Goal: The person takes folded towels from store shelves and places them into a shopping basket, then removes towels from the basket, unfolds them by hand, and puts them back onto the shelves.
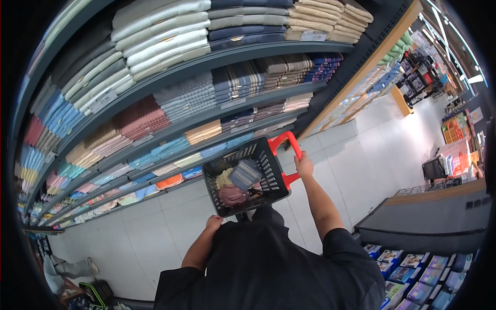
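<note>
A black shopping basket (283, 194) with slotted sides and a red handle is right in front of my body. My right hand (304, 164) is closed around the red handle (292, 141), at the basket's right side. Inside lie a blue-grey striped folded towel (245, 174), a dusty pink cloth item (232, 196) and a pale yellow cloth item (223, 179). My left hand (214, 222) is closed beside the basket's near left corner; whether it grips the rim, I cannot tell.
Shelves (268, 42) of folded towels (168, 44) run along the front and left. Tiled floor (361, 150) stretches to the right. Packaged goods (413, 274) fill a display at lower right, by a grey counter (418, 222). Another person's legs (72, 267) show at lower left.
</note>
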Demonstrator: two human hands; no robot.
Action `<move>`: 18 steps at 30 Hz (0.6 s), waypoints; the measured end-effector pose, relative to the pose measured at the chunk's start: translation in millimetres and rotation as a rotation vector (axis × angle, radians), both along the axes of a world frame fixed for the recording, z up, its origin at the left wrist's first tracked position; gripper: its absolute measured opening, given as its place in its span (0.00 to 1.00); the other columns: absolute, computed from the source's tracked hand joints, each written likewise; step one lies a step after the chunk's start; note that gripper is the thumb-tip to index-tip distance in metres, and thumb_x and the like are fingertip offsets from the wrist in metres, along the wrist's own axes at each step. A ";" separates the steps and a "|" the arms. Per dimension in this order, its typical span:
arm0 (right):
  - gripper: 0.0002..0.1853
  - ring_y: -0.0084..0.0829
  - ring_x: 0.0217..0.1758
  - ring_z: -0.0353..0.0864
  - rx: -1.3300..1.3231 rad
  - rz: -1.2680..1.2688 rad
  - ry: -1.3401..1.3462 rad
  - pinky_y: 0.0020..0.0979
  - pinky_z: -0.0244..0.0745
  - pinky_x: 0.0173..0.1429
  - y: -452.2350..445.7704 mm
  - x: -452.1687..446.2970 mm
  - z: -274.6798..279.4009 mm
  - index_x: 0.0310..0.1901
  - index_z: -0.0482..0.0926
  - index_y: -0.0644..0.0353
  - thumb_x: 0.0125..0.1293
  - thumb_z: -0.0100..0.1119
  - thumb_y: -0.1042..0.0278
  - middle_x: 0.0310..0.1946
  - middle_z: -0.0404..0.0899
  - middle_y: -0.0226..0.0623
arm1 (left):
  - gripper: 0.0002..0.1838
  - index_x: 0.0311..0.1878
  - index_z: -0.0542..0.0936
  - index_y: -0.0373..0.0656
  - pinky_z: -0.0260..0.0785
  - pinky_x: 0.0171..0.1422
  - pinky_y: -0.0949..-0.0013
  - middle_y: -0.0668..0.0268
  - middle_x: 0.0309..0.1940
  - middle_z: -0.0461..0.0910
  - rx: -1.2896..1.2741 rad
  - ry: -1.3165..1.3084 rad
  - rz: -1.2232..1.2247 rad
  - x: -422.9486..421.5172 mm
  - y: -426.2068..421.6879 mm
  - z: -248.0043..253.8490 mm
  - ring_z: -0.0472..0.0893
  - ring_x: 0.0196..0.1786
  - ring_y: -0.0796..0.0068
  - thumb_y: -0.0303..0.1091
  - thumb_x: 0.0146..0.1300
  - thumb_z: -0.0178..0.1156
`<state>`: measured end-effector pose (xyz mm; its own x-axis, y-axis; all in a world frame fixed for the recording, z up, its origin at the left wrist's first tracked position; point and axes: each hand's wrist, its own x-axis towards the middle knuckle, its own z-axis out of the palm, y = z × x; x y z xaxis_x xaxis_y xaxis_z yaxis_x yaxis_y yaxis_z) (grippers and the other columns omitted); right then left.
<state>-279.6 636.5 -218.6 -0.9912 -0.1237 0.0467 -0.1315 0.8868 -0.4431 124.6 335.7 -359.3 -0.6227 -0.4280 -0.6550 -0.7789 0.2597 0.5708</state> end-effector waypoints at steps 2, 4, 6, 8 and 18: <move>0.14 0.40 0.21 0.82 0.004 0.006 -0.023 0.43 0.76 0.31 1.8 -2.6 -5.4 0.46 0.71 0.54 0.66 0.56 0.54 0.18 0.79 0.39 | 0.15 0.29 0.84 0.40 0.73 0.32 0.64 0.61 0.22 0.82 -0.017 0.015 0.017 2.1 0.0 3.3 0.82 0.26 0.67 0.44 0.55 0.59; 0.15 0.46 0.29 0.82 -0.017 0.000 -0.096 0.47 0.75 0.36 -1.3 -2.9 4.2 0.47 0.71 0.54 0.66 0.56 0.54 0.24 0.80 0.44 | 0.16 0.29 0.84 0.40 0.73 0.33 0.64 0.61 0.23 0.82 -0.011 0.015 0.057 3.4 1.6 -3.4 0.82 0.27 0.67 0.45 0.55 0.59; 0.17 0.57 0.42 0.81 -0.061 -0.022 -0.227 0.54 0.73 0.45 -1.2 -2.1 10.8 0.49 0.71 0.54 0.65 0.57 0.53 0.36 0.82 0.53 | 0.16 0.30 0.84 0.41 0.73 0.34 0.62 0.60 0.23 0.83 -0.053 0.034 0.013 2.6 2.5 -11.9 0.82 0.28 0.65 0.45 0.55 0.59; 0.17 0.58 0.43 0.80 -0.068 -0.012 -0.222 0.54 0.73 0.46 -2.1 -0.4 14.3 0.50 0.71 0.54 0.65 0.57 0.54 0.36 0.82 0.54 | 0.16 0.31 0.85 0.41 0.73 0.36 0.61 0.60 0.24 0.83 -0.085 0.034 -0.026 5.0 5.4 -19.8 0.83 0.29 0.64 0.46 0.54 0.60; 0.18 0.58 0.43 0.80 -0.028 0.021 -0.160 0.55 0.73 0.46 0.1 0.4 18.4 0.50 0.70 0.54 0.65 0.57 0.54 0.37 0.82 0.54 | 0.18 0.40 0.85 0.44 0.74 0.49 0.60 0.57 0.37 0.85 -0.017 -0.031 0.000 -20.7 31.3 15.9 0.84 0.44 0.58 0.48 0.53 0.62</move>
